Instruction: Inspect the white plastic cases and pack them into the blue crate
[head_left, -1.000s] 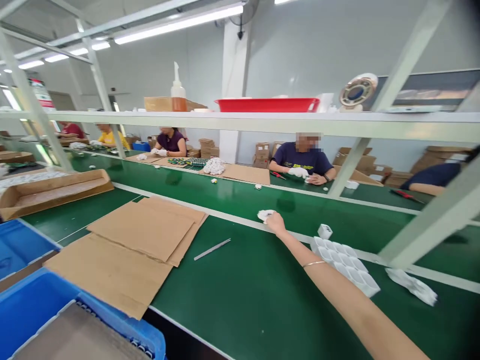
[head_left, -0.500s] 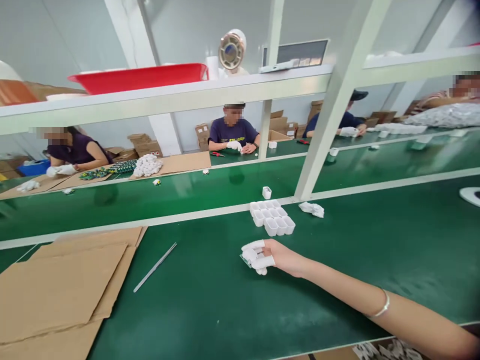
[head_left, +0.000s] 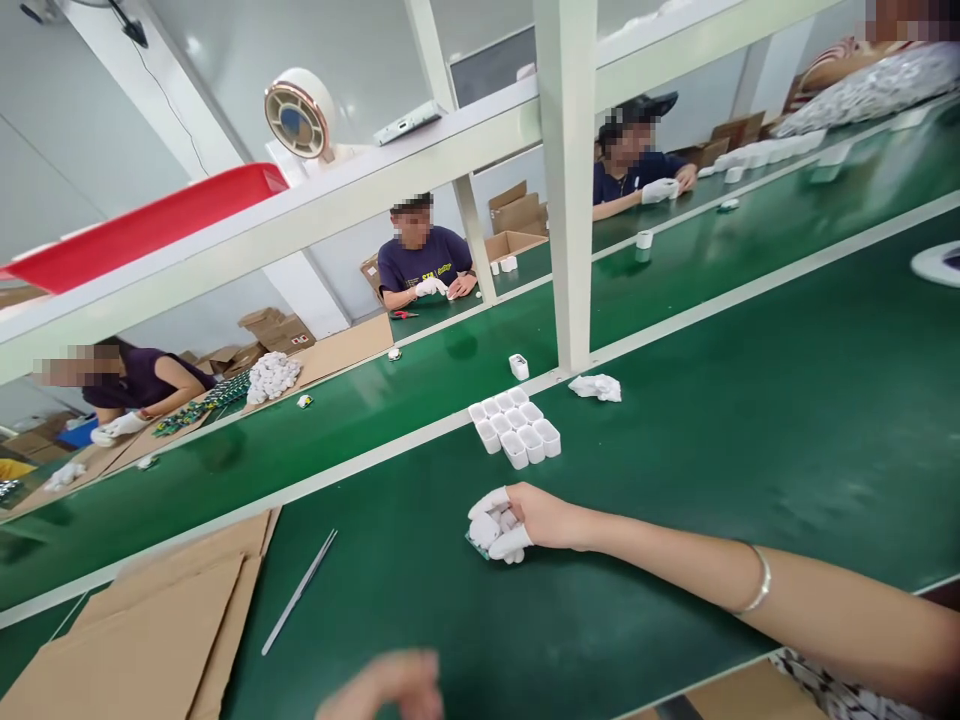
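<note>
My right hand (head_left: 525, 522), with white finger cots on its fingertips, is closed around a small green circuit board (head_left: 474, 545) with a rounded white piece (head_left: 484, 530) on it. It hovers low over the green bench, its fingers partly covering what it grips. My left hand (head_left: 386, 688) enters at the bottom edge, smeared by motion, and no object shows in it. Metal tweezers (head_left: 300, 590) lie left of both hands. Beyond my right hand stands a block of white open-topped cups (head_left: 517, 425), with a crumpled white glove or cloth (head_left: 596, 388) behind it.
Cardboard sheets (head_left: 180, 620) cover the bench's left part. A single white cup (head_left: 518, 366) sits on the green belt (head_left: 420, 390), which carries small parts. A pale post (head_left: 574, 200) rises behind the cups. Across the belt, several co-workers handle pieces. A red tray (head_left: 150, 225) rests on the shelf.
My right hand has drawn back from the belt's edge to the near bench, holding the board. The view has swung right and tilted. My left hand has come in at the bottom.
</note>
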